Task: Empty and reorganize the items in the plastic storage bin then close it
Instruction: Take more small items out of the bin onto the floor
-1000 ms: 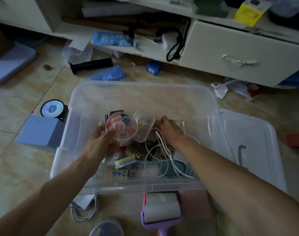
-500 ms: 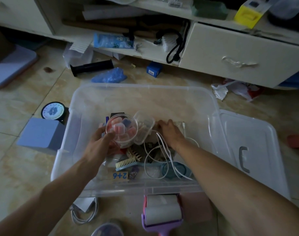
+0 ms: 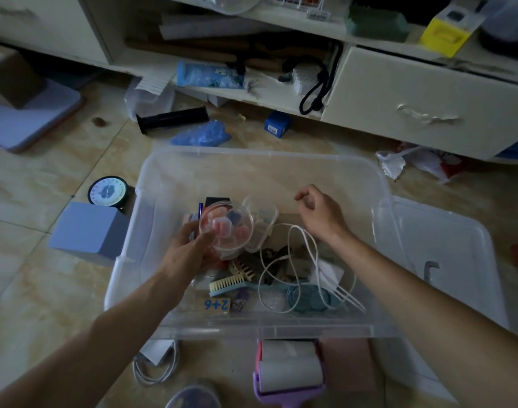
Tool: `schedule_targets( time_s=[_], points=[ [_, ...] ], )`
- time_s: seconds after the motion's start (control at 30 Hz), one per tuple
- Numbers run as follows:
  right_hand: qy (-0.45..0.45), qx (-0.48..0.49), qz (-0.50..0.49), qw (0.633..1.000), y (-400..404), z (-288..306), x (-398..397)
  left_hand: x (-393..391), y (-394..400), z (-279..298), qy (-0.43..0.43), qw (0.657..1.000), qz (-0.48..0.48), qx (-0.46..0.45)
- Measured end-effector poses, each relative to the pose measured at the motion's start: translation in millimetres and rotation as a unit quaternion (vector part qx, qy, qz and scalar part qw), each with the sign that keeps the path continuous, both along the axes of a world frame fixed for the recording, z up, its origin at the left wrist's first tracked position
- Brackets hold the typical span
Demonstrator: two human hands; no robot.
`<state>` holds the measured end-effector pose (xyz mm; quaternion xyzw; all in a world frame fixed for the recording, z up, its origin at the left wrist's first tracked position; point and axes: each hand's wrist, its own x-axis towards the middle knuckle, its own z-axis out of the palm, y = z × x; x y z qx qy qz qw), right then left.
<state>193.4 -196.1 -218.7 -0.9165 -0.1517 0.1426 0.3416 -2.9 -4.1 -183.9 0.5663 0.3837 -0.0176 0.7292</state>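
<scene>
Clutter under white cable (image 3: 296, 260) hard to make out, dim light. Clear storage bin (image 3: 263, 160) mid-floor, lid (image 3: 446, 248) at 3 o'clock. Left hand (image 3: 190, 251) grips round tub (image 3: 226, 229) of pink pieces over bin; right hand (image 3: 321, 212) loosely curled, holding nothing

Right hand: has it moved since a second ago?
Yes. The right hand has lifted off the clutter by the white cable and shifted toward the bin's far wall, fingers loosely curled, holding nothing visible.
</scene>
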Motion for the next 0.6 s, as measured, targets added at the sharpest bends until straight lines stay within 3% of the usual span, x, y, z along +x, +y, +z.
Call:
schedule_targets(
  time_s=[0.07,0.17,0.27,0.4,0.6],
  points=[
    [-0.01,0.032,0.065,0.997,14,33,-14,0,0,-1,0.002,1.0,0.001,0.001],
    [0.075,0.057,0.2,0.975,42,73,-41,-1,-2,2,-0.007,1.0,-0.009,-0.01],
    [0.085,-0.031,0.285,0.954,62,77,-61,-2,-2,3,-0.014,0.999,-0.015,-0.035],
    [0.059,-0.103,0.279,0.953,70,66,-76,-1,-1,3,-0.001,0.999,0.002,-0.05],
    [-0.053,-0.03,0.266,0.962,67,58,-96,0,0,5,-0.009,0.998,0.016,-0.053]
  ],
)
